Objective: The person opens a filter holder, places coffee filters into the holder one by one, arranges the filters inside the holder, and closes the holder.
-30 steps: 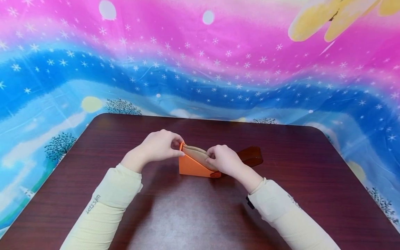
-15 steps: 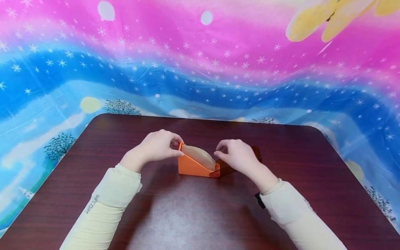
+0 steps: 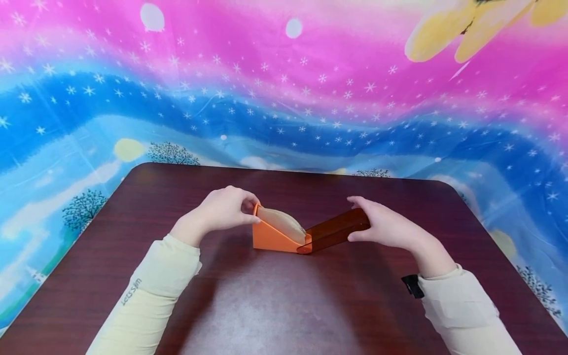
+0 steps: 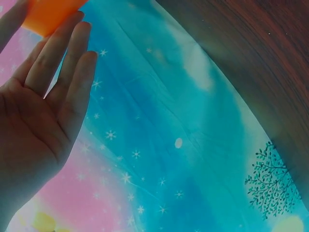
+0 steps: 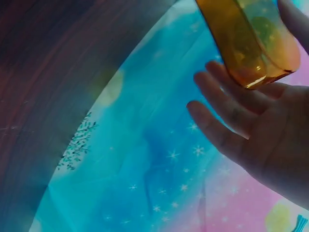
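An orange filter box [image 3: 277, 236] with a sloping top stands on the table, holding a stack of tan paper coffee filters [image 3: 284, 224]. Its see-through brown lid [image 3: 335, 229] is hinged at the low right end and swung out to the right. My left hand [image 3: 224, 209] pinches the box's tall left end between thumb and fingers. My right hand [image 3: 392, 224] spans the free end of the lid, thumb on the near side and fingers on the far side. In the right wrist view the lid [image 5: 251, 53] sits between thumb and fingers.
The dark wood table [image 3: 199, 296] has rounded far corners. Behind and around it hangs a pink and blue snowflake-patterned cloth [image 3: 284, 98]. A black strap [image 3: 412, 286] shows at the right sleeve.
My right hand has left the filters, moved right and taken the free end of the lid. The filters now sit deeper in the box. My left hand has stayed put.
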The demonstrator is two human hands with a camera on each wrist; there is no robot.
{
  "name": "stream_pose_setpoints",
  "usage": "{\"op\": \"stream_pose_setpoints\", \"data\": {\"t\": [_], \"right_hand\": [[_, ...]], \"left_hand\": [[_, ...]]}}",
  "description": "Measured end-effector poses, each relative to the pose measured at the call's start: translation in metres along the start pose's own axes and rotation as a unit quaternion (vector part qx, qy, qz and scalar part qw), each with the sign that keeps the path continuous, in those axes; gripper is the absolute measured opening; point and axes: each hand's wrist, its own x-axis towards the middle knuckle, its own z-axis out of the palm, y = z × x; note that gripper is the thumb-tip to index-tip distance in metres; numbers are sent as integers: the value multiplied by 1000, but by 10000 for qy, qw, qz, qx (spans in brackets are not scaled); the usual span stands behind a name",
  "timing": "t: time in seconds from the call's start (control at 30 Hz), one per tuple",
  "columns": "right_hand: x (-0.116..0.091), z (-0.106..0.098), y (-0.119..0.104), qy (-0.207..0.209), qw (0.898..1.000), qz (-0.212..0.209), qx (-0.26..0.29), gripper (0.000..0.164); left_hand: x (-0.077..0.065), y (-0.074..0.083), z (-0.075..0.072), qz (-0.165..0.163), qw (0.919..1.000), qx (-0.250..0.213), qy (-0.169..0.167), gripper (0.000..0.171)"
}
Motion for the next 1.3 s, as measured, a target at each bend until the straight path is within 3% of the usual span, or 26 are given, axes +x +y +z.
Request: {"op": "stream_pose_setpoints", "data": {"t": [0.23,0.57,0.8,1.03,1.3], "right_hand": [[1,1,1,89,9998,-143,146,47],[16,14,-19,646,9944,-291,782,52],[27,35,-30,1004,9845,-207,1425,49],[35,49,-40,1121,9843,-195,1353,39],[41,60,-47,1008,9871,-38,1247,40]], "left_hand": [[0,-1,1,35,10000,-62,4,30],[-2,-3,3,39,9995,-314,-14,32],[-4,-10,7,19,9961,-873,-117,35],[-3,-18,12,79,9939,-1086,-169,37],[3,-21,22,245,9962,-819,-188,35]]}}
